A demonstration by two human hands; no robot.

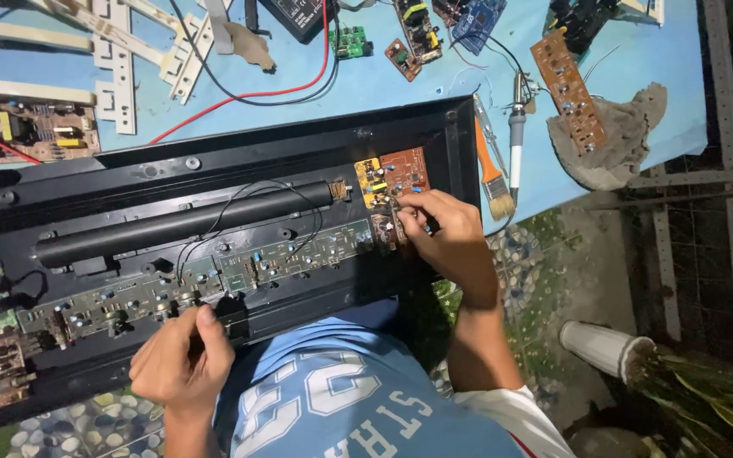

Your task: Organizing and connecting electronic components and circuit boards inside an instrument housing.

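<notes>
A long black open casing [214, 161] lies slanted across a blue table, its near edge over my lap. Inside runs a black tube [180, 222] and a long green-brown circuit board strip [214, 276] with thin black wires. My left hand [181, 356] grips the casing's near edge, thumb up against the board strip. My right hand [447, 233] pinches a small part at the right end of the strip, just below an orange and yellow circuit board [394, 175].
On the blue table [383, 80] lie an orange-handled brush [492, 174], a soldering iron [517, 140], several loose circuit boards, a brown board on a grey rag [612, 144], red and black cables, and cream plastic frames [120, 59]. A white pot [604, 348] stands on the ground.
</notes>
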